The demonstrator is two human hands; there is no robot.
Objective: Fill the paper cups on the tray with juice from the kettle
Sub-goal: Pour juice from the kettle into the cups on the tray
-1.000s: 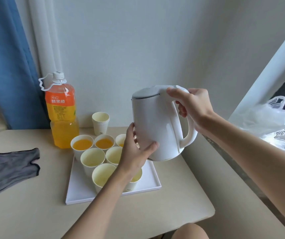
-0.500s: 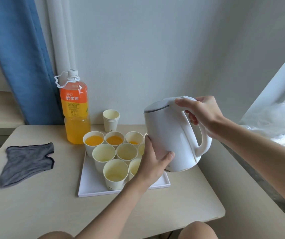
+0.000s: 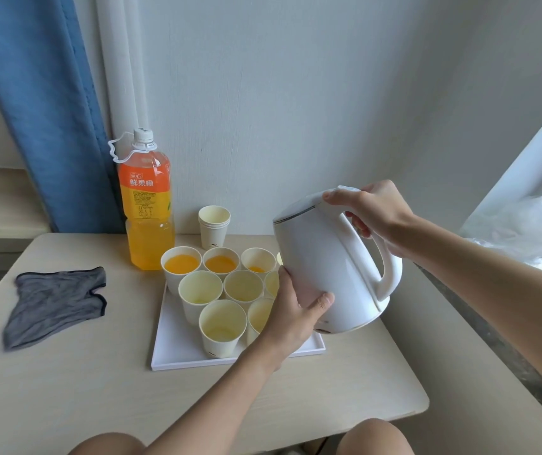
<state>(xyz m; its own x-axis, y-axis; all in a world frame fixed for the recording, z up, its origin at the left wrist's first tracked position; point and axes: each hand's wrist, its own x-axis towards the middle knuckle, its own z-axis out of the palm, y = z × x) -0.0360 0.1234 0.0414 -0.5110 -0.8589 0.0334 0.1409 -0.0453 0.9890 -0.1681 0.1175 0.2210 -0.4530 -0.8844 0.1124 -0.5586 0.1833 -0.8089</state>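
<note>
Presently:

- Kettle (image 3: 325, 257): white, lid down, held in the air over the right edge of the tray (image 3: 177, 353). It is tilted spout-first toward the back row, and no stream of juice can be seen.
- Right hand (image 3: 373, 213): wrapped round the kettle's handle, thumb laid on the lid.
- Left hand (image 3: 292, 310): fingers and thumb curled round the kettle's lower body, steadying it.
- Paper cups (image 3: 247, 287): three rows packed rim to rim on the tray. The right-hand ones are partly hidden by the kettle and left hand, so the count is uncertain.
- Back-left cup (image 3: 181, 265): filled with orange juice.
- Second cup (image 3: 221, 264): filled likewise.
- Third cup (image 3: 258, 268): only a little juice at the bottom.
- Middle and front rows: pale inside and apparently unfilled.
- Progress, by judgement: early. Two cups are done and a third is barely begun. The rest of the back row and both nearer rows are still to pour.
- Tray position: white, on the tabletop (image 3: 66, 389), toward its back edge and right of centre.
- Bottle (image 3: 147, 205): orange drink, capped, at the back edge just beside the tray's back-left corner.
- Spare cups (image 3: 214, 226): a stack behind the tray.
- Cloth (image 3: 56, 303): grey, crumpled, near the left edge.
</note>
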